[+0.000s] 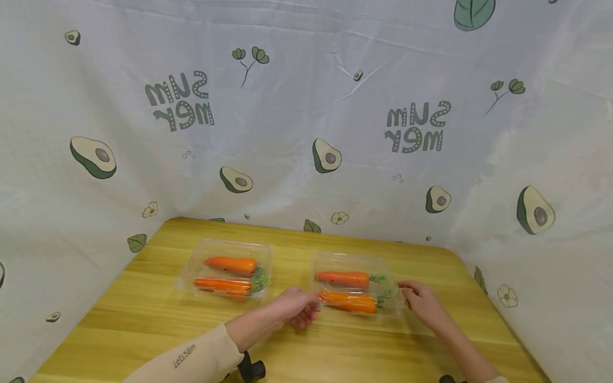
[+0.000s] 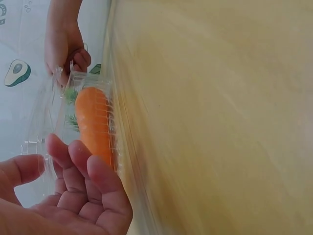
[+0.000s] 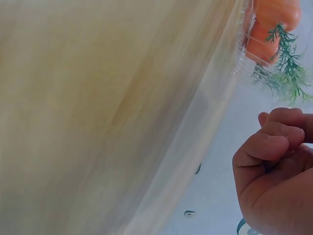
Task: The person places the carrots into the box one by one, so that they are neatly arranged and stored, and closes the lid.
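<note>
A clear plastic clamshell box (image 1: 346, 259) lies on the table at right of centre, holding two orange carrots with green tops, a rear carrot (image 1: 342, 279) and a front carrot (image 1: 354, 304). At its front left corner my left hand (image 1: 298, 307) pinches the clear edge between thumb and index finger; the other fingers curve loosely below. My right hand (image 1: 423, 304) grips the box's right edge with curled fingers, as the left wrist view shows beyond the carrot (image 2: 94, 125). The right wrist view shows my right fingers bent beside the green tops (image 3: 286, 63).
Left of it lies a second clear plastic box (image 1: 239, 246) with carrots (image 1: 232, 265) and green tops. Both boxes rest on a yellow wooden table (image 1: 158, 319). A white curtain (image 1: 287, 117) printed with avocados hangs behind and at the sides.
</note>
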{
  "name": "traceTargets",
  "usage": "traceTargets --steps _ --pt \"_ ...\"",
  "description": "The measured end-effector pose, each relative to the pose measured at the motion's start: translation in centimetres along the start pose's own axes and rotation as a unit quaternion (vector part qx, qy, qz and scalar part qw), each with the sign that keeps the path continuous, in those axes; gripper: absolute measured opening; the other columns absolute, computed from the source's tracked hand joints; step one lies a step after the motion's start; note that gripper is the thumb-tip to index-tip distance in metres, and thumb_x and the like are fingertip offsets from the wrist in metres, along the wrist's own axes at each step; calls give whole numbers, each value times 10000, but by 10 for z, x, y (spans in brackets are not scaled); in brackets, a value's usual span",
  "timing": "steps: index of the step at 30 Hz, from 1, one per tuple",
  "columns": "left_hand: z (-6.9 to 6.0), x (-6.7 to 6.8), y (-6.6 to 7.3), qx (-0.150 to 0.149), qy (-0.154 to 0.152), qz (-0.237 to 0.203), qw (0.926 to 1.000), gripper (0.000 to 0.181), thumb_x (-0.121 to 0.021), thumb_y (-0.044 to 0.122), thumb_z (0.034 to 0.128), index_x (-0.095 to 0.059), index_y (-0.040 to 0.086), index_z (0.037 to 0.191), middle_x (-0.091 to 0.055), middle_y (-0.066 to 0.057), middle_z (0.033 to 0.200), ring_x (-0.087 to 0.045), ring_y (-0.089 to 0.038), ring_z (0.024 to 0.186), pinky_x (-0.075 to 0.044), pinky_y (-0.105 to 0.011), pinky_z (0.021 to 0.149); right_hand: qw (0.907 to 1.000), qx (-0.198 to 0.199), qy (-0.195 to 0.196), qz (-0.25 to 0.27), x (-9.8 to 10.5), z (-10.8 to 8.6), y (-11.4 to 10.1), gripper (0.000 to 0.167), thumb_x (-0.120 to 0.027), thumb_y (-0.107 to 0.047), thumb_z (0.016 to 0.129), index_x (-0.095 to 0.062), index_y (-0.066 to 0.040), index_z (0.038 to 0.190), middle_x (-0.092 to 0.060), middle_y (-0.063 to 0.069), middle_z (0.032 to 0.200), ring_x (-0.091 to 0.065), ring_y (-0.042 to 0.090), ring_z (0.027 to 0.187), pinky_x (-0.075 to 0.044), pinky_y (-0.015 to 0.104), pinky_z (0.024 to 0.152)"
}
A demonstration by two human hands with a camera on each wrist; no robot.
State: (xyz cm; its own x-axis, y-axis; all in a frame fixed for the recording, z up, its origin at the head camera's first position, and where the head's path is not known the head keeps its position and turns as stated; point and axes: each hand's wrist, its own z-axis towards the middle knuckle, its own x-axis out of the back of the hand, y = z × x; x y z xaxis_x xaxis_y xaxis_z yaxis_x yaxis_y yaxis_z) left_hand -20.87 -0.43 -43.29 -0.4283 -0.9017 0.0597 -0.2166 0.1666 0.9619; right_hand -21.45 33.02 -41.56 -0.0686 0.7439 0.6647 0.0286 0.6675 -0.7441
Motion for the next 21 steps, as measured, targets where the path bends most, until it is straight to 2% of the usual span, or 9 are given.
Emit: traceTargets --steps 5,9,12,17,21 --pt "0 -2 1 32 74 -48 10000 190 -615 197 904 -677 39 817 -595 8 639 -537 -96 530 -442 -187 468 9990 -216 -21 397 3 -4 1 428 -334 -207 1105 -540 66 1361 -459 15 606 -290 96 448 -327 277 426" --pt "-1 -2 2 67 123 -2 9999 192 -603 182 913 -667 40 800 -589 9 641 -531 -99 539 -441 -189 473 9965 -292 -229 743 6 -6 0 494 -276 -264 1103 -631 72 1175 -484 17 581 -292 91 405 -343 285 409" --pt "-3 -3 4 61 153 26 9999 194 -591 167 915 -661 38 787 -584 9 640 -528 -99 543 -438 -190 476 9950 -312 -581 752 7 -7 -1 549 -282 -333 1098 -666 43 986 -490 -2 551 -309 87 388 -368 289 419" --pt "-4 -4 5 38 231 -1 9997 180 -590 146 896 -645 40 762 -576 11 630 -521 -94 535 -435 -186 469 9901 -342 -1128 761 6 -9 -2 554 -346 -440 1086 -595 -51 781 -457 -22 541 -326 107 411 -436 367 551" --pt "-3 -4 5 34 299 -19 9995 169 -592 139 891 -654 32 776 -572 16 624 -521 -93 535 -434 -187 467 9888 -250 -1235 795 5 -12 -2 513 -384 -413 1083 -527 -86 714 -429 -20 538 -341 124 431 -458 392 608"
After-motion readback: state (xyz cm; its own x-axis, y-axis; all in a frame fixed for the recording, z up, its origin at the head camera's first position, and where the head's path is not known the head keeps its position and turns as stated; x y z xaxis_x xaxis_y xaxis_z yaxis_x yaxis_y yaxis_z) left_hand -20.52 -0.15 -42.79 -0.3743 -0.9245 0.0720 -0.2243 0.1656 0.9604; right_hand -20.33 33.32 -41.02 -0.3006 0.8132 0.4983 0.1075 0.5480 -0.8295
